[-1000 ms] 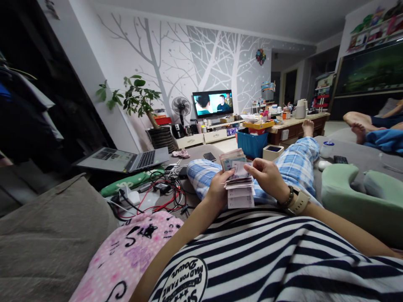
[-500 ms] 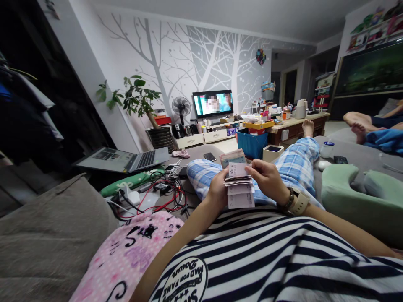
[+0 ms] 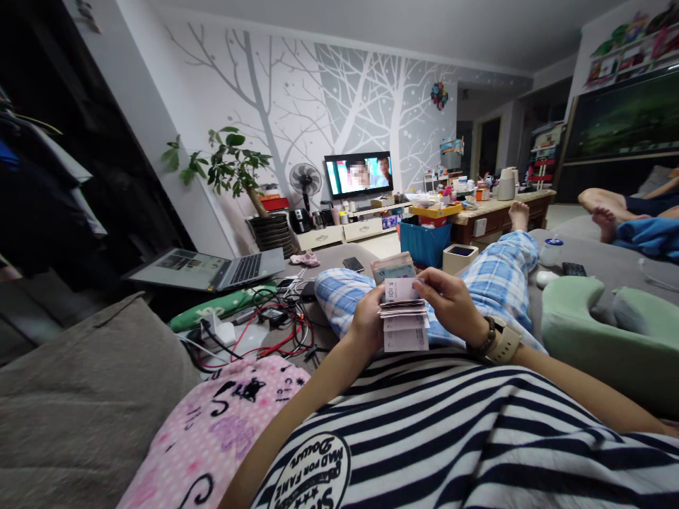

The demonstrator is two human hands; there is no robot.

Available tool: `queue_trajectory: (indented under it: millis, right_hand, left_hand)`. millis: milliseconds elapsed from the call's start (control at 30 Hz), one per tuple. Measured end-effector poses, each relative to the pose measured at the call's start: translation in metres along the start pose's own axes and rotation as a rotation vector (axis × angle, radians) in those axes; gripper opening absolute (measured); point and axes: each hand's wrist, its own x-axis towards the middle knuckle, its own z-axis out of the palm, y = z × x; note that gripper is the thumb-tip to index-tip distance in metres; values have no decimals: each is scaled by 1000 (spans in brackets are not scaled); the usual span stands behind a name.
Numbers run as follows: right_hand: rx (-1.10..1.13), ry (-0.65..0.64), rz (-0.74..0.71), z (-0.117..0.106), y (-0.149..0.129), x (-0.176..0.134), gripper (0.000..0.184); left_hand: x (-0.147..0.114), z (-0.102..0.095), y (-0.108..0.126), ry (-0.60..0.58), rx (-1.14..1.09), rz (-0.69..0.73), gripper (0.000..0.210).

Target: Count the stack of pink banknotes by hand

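A fanned stack of pale purple banknotes (image 3: 406,341) hangs over my lap, its lower notes staggered downward. My left hand (image 3: 367,314) is closed round the stack's left side. With thumb and fingers my right hand (image 3: 448,300) pinches the upper right corner of the top note (image 3: 399,288), which shows a 5. Behind these notes, further bluish and pinkish banknotes (image 3: 393,267) stick up above my left hand; their lower part is hidden. A bead bracelet and a beige watch (image 3: 503,342) circle my right wrist.
To the left lie an open laptop (image 3: 223,268), tangled cables (image 3: 289,318) and a pink blanket (image 3: 228,424). A green neck pillow (image 3: 573,311) rests at the right, near a jar (image 3: 552,251) and a remote (image 3: 573,269). Another person's legs (image 3: 610,205) show at far right.
The top note's upper edge sits slightly lower, and the notes below it have shifted a little. Both hands stay almost in place. The television picture differs.
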Motion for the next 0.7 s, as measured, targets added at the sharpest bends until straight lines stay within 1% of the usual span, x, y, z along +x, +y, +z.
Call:
queue_trajectory:
  millis: [133, 367, 700]
  right_hand:
    - [-1, 2, -9, 0, -1, 0, 24]
    - [2, -1, -15, 0, -2, 0, 24]
    - [-8, -4, -40, -1, -5, -1, 25]
  left_hand:
    - [-2, 2, 1, -1, 8, -29, 32]
    - [-1, 1, 0, -28, 47, -4, 30]
    - [0, -2, 0, -37, 13, -29, 26]
